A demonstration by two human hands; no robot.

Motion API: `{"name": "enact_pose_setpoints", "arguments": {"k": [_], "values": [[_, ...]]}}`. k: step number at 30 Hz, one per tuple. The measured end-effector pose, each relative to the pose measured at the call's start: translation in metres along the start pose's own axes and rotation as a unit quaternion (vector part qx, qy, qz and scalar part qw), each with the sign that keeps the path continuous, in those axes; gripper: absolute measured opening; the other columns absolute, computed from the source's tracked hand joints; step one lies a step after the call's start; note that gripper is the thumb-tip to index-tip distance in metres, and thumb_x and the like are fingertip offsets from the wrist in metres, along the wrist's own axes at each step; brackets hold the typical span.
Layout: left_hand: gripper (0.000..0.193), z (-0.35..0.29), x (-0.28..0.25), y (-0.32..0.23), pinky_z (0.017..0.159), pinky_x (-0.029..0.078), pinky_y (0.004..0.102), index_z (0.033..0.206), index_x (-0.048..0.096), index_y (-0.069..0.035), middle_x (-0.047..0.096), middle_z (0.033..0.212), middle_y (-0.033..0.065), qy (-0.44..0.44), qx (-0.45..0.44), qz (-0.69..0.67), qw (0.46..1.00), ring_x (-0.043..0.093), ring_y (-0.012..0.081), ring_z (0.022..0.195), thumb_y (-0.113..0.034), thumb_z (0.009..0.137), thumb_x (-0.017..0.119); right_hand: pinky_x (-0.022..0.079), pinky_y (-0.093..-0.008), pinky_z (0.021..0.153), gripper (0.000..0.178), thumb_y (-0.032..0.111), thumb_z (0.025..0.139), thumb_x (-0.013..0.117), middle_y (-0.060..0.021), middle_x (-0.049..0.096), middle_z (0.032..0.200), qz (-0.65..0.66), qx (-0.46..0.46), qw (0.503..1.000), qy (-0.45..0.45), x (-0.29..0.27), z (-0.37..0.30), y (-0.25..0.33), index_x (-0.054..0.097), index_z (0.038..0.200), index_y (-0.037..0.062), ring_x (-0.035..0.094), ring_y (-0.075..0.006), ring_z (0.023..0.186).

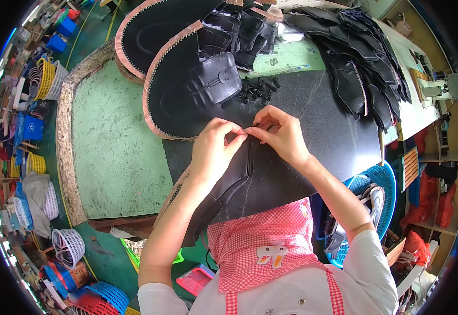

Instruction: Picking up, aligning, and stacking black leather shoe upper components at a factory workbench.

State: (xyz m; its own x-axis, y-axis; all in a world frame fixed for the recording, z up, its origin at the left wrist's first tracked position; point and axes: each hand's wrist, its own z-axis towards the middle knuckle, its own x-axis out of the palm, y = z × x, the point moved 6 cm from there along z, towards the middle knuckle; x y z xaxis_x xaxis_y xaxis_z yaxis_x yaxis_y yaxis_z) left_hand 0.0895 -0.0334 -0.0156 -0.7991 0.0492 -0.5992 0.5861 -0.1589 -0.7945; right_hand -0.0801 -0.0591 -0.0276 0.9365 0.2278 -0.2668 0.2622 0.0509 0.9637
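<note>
My left hand and my right hand meet fingertip to fingertip over the dark mat, each closed in a pinch. Below them lies a black leather shoe upper with a raised seam, its top end at my left fingertips. Whatever my right thumb and forefinger grip is too small to make out; a dark bit shows among the curled fingers. Just beyond lies a pile of small black pieces. At its left, a black upper with a pink, zigzag-stitched edge rests on a similar one.
Black leather parts are heaped at the back right and back middle. The green worktable has a worn left edge. A blue basket with shoe parts stands at right, near a sewing machine. A pen lies behind the mat.
</note>
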Motion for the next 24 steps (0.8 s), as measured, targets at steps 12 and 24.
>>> {"name": "enact_pose_setpoints", "arguments": {"k": [12, 24], "values": [[0.014, -0.002, 0.0, 0.002, 0.064, 0.052, 0.034, 0.094, 0.071, -0.007, 0.064, 0.095, 0.0067, -0.001, -0.002, -0.006, 1.0, 0.063, 0.0196, 0.063, -0.017, 0.085, 0.075, 0.057, -0.0248, 0.075, 0.015, 0.007, 0.086, 0.076, -0.0051, 0.072, 0.084, -0.034, 0.008, 0.998, 0.058, 0.001, -0.009, 0.011, 0.069, 0.096, -0.0004, 0.069, -0.0091, 0.079], [0.012, 0.002, -0.001, 0.002, 0.059, 0.049, 0.0255, 0.094, 0.074, -0.005, 0.066, 0.092, 0.0048, -0.004, 0.001, 0.006, 1.0, 0.06, 0.0109, 0.061, -0.013, 0.086, 0.075, 0.058, -0.024, 0.071, 0.011, 0.004, 0.09, 0.072, -0.0051, 0.069, 0.092, 0.116, 0.096, 0.986, 0.072, 0.001, 0.003, -0.011, 0.064, 0.096, -0.0015, 0.068, -0.0105, 0.083]]}}
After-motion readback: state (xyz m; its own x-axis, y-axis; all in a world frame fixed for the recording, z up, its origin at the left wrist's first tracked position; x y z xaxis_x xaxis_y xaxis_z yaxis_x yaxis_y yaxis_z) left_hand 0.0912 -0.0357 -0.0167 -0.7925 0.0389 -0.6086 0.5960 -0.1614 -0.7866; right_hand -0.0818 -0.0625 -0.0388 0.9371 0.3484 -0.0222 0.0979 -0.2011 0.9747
